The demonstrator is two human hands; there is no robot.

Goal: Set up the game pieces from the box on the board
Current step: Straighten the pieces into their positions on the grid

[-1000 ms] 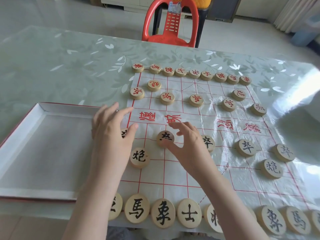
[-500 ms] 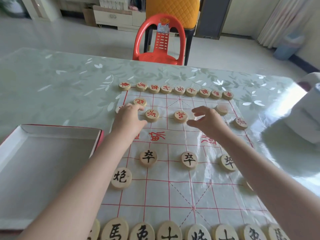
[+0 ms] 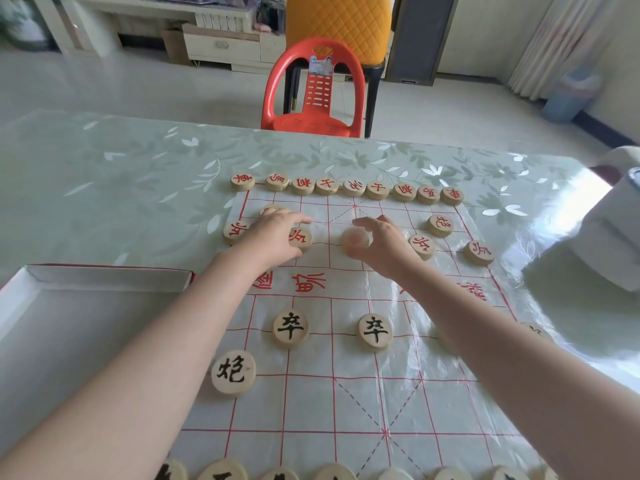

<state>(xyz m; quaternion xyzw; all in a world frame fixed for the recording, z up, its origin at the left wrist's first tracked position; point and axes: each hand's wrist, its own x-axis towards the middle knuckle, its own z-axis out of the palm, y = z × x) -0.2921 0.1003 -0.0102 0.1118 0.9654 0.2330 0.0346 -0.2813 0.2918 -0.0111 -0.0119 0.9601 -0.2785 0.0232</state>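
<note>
Both arms stretched to the far half of the board (image 3: 346, 403), 12 o'clock side, probably to square up the red soldiers on their crossings. Left hand (image 3: 273, 237) resting loosely on one soldier (image 3: 300, 238), fingers slack. Right hand (image 3: 384, 242) pinching a blurred piece (image 3: 355, 240). Box (image 3: 104, 277) at 9 o'clock looks emptied, so nearly done.

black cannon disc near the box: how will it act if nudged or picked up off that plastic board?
The black cannon disc looks like thick, flat wood: probably rigid and light, unlikely to tip. The board is glossy, wrinkled film, so a nudge would likely slide it, perhaps catching on creases.
</note>
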